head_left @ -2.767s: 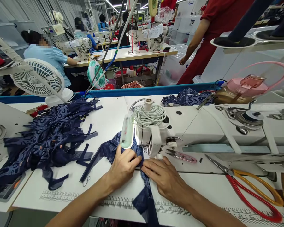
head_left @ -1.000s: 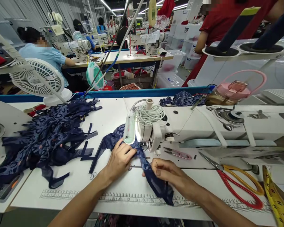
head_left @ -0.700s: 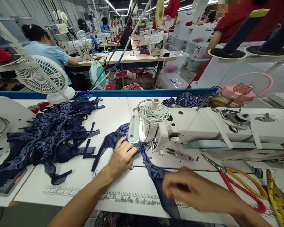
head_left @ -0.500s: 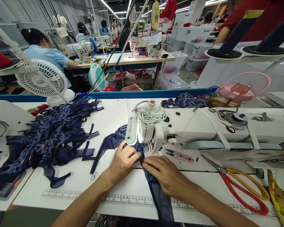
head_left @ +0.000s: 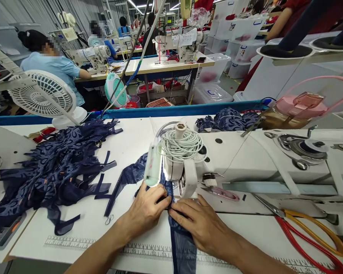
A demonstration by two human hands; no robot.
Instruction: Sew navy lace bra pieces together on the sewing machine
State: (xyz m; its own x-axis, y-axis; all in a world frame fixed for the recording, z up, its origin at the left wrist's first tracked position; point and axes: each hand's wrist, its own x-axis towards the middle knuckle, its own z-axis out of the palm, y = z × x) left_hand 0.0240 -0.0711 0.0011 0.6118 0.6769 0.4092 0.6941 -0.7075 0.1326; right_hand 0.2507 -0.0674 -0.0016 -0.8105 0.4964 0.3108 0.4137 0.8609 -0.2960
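A navy strip of sheer, patterned fabric (head_left: 183, 249) runs under the head of a white sewing machine (head_left: 173, 169) and down over the table's front edge. Just in front of the needle area, my left hand (head_left: 148, 207) has its fingers curled on the fabric, thumb and forefinger pinching its edge. My right hand (head_left: 202, 224) meets it from the other side, its thumb and forefinger closed on the same strip. The needle and presser foot are mostly hidden behind the machine head. More of the fabric trails out to the left, behind my left hand.
A pile of navy fabric pieces (head_left: 54, 167) lies at left, with a white fan (head_left: 44, 93) behind. Right of my hands are thread snips (head_left: 224, 193) and large scissors (head_left: 305, 232). A pink-lidded bottle (head_left: 303, 106) stands behind the machine. A person in light blue (head_left: 50, 68) sits farther back.
The camera view has shifted slightly. Both hands stay at the fabric in front of the needle area, and the strip below them hangs straighter, a little farther left.
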